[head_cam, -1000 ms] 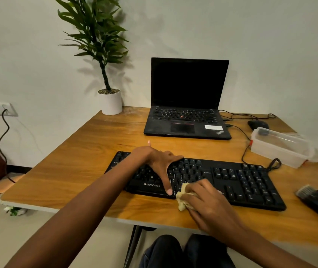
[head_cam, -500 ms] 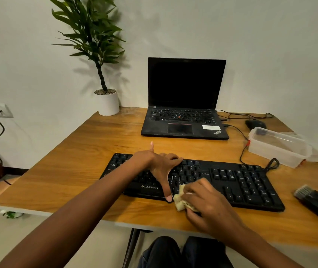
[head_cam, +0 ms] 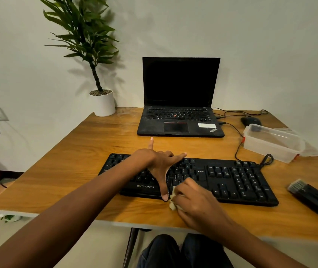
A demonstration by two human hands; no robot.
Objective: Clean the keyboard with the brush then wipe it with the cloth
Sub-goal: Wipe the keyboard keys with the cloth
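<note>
1. On the wooden worktop (head_cam: 77, 171), straight in front of the seated person, lies a black keyboard (head_cam: 231, 178) with its long side facing them.
2. Left hand (head_cam: 160, 163): spread flat across the left-middle keys. The thumb stretches down to the keyboard's near edge, the forefinger lies along its far edge, and the little finger is lifted. It holds nothing and appears to brace the keyboard.
3. Right hand (head_cam: 194, 198): curled round a small, pale, bunched cloth (head_cam: 172, 202) at the keyboard's near edge, just right of the left thumb. Most of the cloth is hidden under the fingers, so how much of it lies on the keys cannot be told.
4. A dark brush (head_cam: 312, 198) lies on the worktop well to the right of the keyboard, with no hand on it. This suggests brushing is done and the wiping step is in hand.
5. The next move likely calls for drawing the cloth along the key rows toward the keyboard's right end, which looks unwiped. Pressure should be light, with the left hand steadying the board.
6. Beyond the keyboard stands an open laptop (head_cam: 179, 113) with a dark screen. A clear plastic container (head_cam: 270, 142) sits beyond the keyboard's right end, and a potted plant (head_cam: 104, 103) beyond its left.
</note>
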